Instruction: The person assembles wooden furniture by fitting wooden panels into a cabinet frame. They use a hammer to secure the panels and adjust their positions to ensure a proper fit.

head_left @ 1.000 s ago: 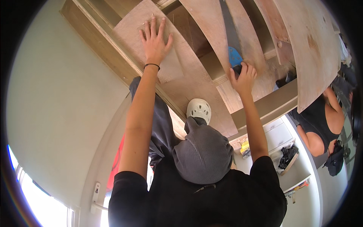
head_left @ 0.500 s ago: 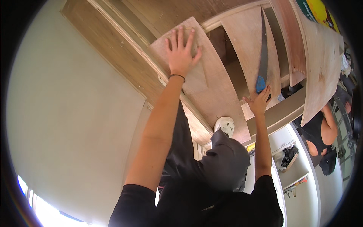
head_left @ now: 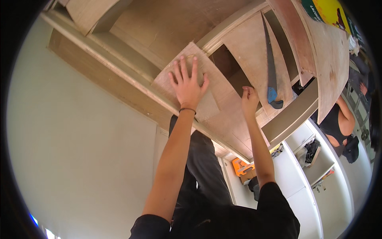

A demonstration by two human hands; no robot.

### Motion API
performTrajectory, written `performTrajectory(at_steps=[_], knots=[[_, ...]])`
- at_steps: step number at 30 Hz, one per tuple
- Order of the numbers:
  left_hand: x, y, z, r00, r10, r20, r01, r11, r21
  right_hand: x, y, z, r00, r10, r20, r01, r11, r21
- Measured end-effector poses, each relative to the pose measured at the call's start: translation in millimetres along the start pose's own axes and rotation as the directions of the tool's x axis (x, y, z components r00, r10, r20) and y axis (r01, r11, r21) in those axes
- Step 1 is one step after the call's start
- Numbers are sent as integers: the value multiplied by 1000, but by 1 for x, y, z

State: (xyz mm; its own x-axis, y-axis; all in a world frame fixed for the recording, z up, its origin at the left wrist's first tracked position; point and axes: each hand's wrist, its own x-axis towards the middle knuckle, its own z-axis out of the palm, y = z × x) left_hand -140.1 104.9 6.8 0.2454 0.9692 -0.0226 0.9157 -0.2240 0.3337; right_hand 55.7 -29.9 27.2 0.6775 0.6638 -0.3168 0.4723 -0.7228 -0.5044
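- head: left of two head-worn fisheyes, picture upright
- looks down over black sleeves (head_left: 278,205) at left hand (head_left: 188,88), right hand (head_left: 250,99) and wooden board (head_left: 215,88)
- near the work; edges bend toward dark round rim

A saw (head_left: 270,61) lies on a board (head_left: 248,49), right of a plank (head_left: 215,85).

Under the spread left hand (head_left: 188,88), a long, flat board (head_left: 229,114) of pale pinkish-brown wood, laid slantwise from upper left to lower right across a wooden framework (head_left: 292,114). Farther right, beyond a dark gap, a handsaw (head_left: 271,65) lying flat and untouched on a separate pale panel (head_left: 248,49): dark grey blade narrowing to a point at the far end, blue-and-black handle (head_left: 273,96) at the near end.
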Motion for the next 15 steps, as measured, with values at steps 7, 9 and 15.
performTrajectory(at_steps=[7,9,15], knots=[[0,2,2,1000,16,-3,-16,998,60,37,4,41,890,141,434,-241,953,183],[-1,2,2,1000,22,4,-22,997,75,58,21,51,736,35,676,-265,934,240],[1,2,2,997,-4,-77,-6,992,-123,121,97,179,662,64,747,-163,985,60]])
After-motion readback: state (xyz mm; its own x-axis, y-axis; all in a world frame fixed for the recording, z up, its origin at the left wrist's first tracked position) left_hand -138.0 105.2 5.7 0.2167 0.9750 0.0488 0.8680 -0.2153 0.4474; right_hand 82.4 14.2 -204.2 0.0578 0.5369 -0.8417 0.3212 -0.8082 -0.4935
